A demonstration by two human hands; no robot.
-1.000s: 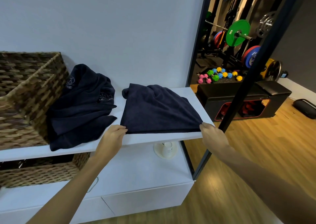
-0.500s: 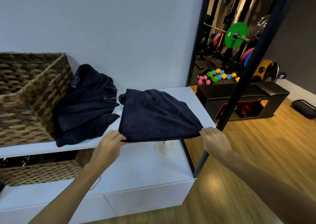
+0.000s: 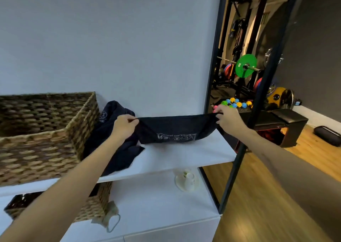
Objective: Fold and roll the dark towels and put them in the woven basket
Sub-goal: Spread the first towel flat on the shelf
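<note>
I am at the folding step: I hold one dark towel stretched in the air above the white shelf, to the right of the woven basket. My left hand pinches its left top corner between thumb and fingers, and my right hand pinches the right top corner, so the upper edge runs taut between them while the body sags, pale print facing me. Its lower edge seems to just meet the shelf, though I cannot tell for sure. Next, I judge, I must lay it flat on the shelf, corners matched, then fold and roll. A heap of dark towels lies just right of the basket, under my left wrist.
</note>
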